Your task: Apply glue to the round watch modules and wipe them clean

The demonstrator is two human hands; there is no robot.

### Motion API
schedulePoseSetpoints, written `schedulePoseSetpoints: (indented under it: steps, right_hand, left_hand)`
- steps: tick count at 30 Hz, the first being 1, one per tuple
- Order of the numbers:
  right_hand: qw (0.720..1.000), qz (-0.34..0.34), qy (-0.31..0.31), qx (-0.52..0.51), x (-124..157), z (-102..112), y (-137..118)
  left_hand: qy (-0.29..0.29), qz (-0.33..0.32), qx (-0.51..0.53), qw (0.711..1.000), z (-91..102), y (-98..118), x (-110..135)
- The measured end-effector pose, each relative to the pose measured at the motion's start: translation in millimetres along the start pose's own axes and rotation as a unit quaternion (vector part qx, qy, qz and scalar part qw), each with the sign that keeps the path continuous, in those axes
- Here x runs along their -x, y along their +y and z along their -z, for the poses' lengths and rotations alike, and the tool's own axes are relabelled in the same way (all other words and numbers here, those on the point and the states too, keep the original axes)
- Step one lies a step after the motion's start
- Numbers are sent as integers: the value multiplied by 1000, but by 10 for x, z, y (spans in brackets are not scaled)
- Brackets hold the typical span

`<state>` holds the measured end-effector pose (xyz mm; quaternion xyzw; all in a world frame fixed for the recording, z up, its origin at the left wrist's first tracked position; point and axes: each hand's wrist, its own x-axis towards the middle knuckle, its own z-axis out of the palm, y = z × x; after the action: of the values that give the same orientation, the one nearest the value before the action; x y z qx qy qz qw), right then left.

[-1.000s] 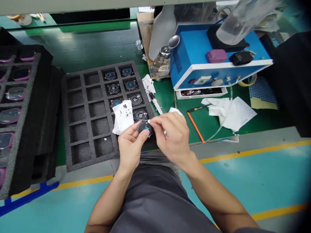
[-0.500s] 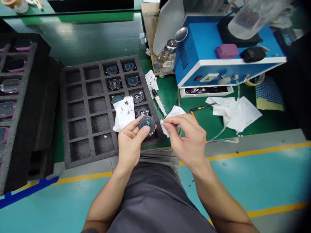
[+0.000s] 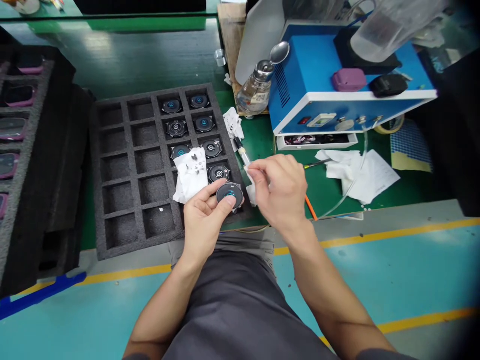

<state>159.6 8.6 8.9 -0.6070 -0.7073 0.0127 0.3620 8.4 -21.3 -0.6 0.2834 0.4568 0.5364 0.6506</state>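
Observation:
My left hand [image 3: 202, 222] holds a round black watch-like module [image 3: 230, 194] with a blue centre, its thumb lying across the rim. My right hand [image 3: 279, 190] pinches a white wipe [image 3: 251, 192] between its fingertips, a little to the right of the module and apart from it. Under the hands lies a black foam tray [image 3: 137, 170] with square cells. Several similar round modules sit in its right columns, the nearest [image 3: 219, 173] just above my left hand. A crumpled, speckled white wipe [image 3: 191, 175] lies over some cells and hides part of the tray.
A syringe [image 3: 243, 156] lies just above my right hand, beside a glass dispensing bottle [image 3: 257, 92] and a blue benchtop machine [image 3: 311, 85]. A foam tray of watch screens [image 3: 17, 130] stands at left. Paper and wipes [image 3: 362, 177], clear tubing and an orange-handled tool lie at right.
My right hand has moved away from the module, first right and then up towards the syringe, with the wipe in its fingers. My left hand still holds the module.

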Motion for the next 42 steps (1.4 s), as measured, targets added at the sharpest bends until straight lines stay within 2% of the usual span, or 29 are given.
schedulePoseSetpoints:
  steps: [5, 9, 14, 19, 23, 29, 34, 42]
  right_hand:
    - [989, -39, -7, -143, 16, 168, -65]
    - [982, -59, -69, -167, 49, 167, -123]
    - [988, -41, -126, -83, 71, 104, -97]
    - [993, -21, -112, 14, 171, 90, -123]
    - [989, -31, -143, 39, 280, 94, -86]
    - [994, -55, -95, -29, 262, 191, -7]
    - [992, -64, -84, -64, 194, 230, -37]
    - [994, -16, -50, -97, 134, 231, -118]
  left_hand:
    - [0, 10, 10, 1000, -13, 22, -19]
    - [4, -2, -5, 1000, -21, 13, -9]
    - [24, -26, -59, 998, -85, -28, 49]
    - [42, -40, -79, 995, -105, -47, 66]
    - [46, -48, -56, 996, -53, -53, 34]
    - [26, -43, -17, 999, -8, -84, 11]
    - [15, -34, -22, 999, -1, -72, 10]
    - [15, -32, -15, 999, -7, -55, 15]
